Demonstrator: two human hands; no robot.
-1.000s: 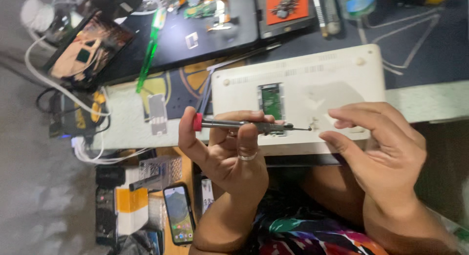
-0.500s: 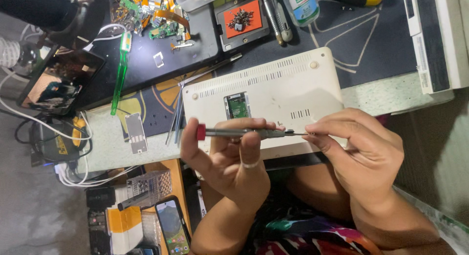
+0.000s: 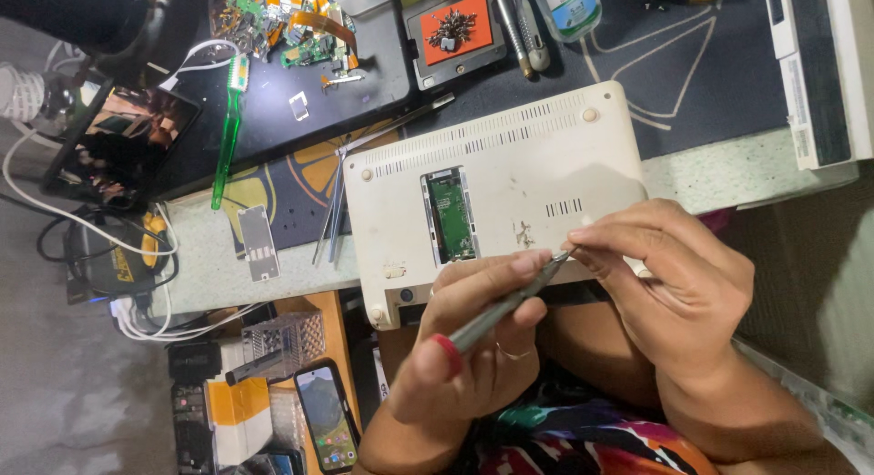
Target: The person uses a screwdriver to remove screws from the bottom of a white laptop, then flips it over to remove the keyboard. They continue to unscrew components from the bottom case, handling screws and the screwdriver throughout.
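We see cream-white laptop underside [image 3: 510,184], green board [image 3: 452,216] in open bay. Screwdriver [image 3: 496,313] grey, red cap. Green toothbrush [image 3: 228,134]. Orange tray [image 3: 453,31], dark screws. Mat [image 3: 692,84] navy, pale lines. Garment [image 3: 583,439] multicoloured, perhaps floral.

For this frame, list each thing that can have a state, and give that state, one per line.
White plastic laptop: upside down on the bench, small bottom hatch open, green circuit board exposed.
Grey screwdriver with red end cap: held slanted, tip up.
Left hand: closed around the screwdriver handle.
Right hand: fingertips pinching at the screwdriver tip.
Black smartphone: screen lit.
Green toothbrush: lying flat, untouched.
Clear bottle: lying on its side.
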